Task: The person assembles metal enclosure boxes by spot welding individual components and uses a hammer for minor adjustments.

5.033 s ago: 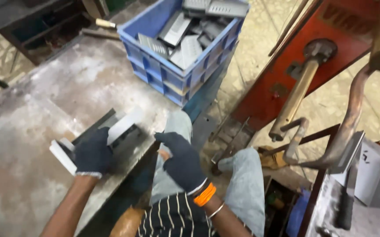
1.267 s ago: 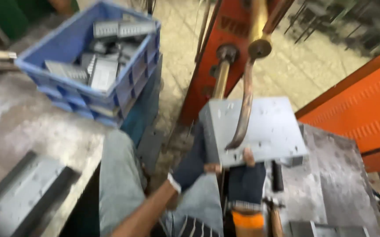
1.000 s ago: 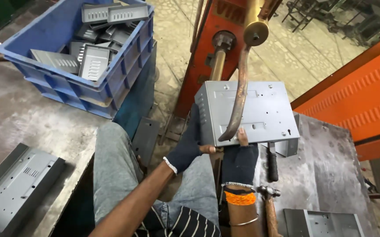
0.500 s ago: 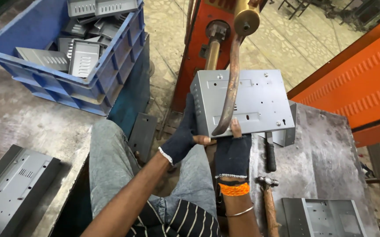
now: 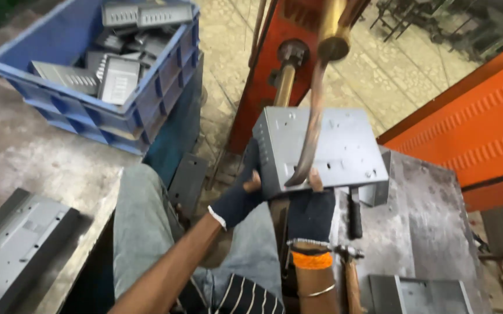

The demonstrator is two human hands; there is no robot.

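Observation:
A grey sheet-metal box (image 5: 344, 142) with small holes sits under a curved copper arm (image 5: 309, 139) that hangs from a brass fitting (image 5: 333, 35) on a red machine (image 5: 274, 64). My left hand (image 5: 237, 195), in a dark fingerless glove, grips the box's left side. My right hand (image 5: 310, 209), gloved too and with an orange band at the wrist, holds its near edge, thumb on top. The copper tip rests on the box's top near that edge.
A blue crate (image 5: 106, 75) with several grey metal parts stands on the worn bench at left. Another grey metal part (image 5: 16, 247) lies at lower left. A hammer (image 5: 350, 267) and a dark tool (image 5: 353, 209) lie on the steel table at right, beside an orange cabinet (image 5: 472, 134).
Five seconds ago both hands held a part on the left bench. Since then my view swung right; both hands now hold the grey box under the copper arm, nearly still over the last second.

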